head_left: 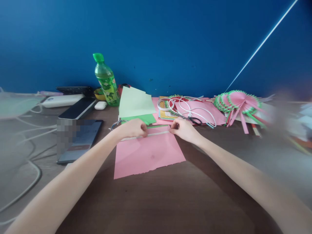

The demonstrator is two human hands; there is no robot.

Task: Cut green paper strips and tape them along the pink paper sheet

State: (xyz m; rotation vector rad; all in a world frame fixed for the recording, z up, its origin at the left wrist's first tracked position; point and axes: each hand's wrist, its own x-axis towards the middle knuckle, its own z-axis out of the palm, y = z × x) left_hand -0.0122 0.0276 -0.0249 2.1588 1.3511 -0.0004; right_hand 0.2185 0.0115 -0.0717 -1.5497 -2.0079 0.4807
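A pink paper sheet (148, 152) lies flat on the brown table in front of me. Along its far edge runs a thin white strip (158, 133), with a green strip (157, 126) just behind it. My left hand (133, 128) is closed, pinching the left end of the white strip against the sheet. My right hand (184, 129) is closed too, its fingertips pinching the strip's right end. Both hands rest on the far edge of the pink sheet.
Green paper sheets (135, 104), a green bottle (106, 80), scissors (192, 119), a tape roll (165, 104) and white cable (195, 110) lie behind. Pink-and-green paper fans (237, 102) sit at the right. A tablet (80, 138), phone (78, 109) and cables are at the left.
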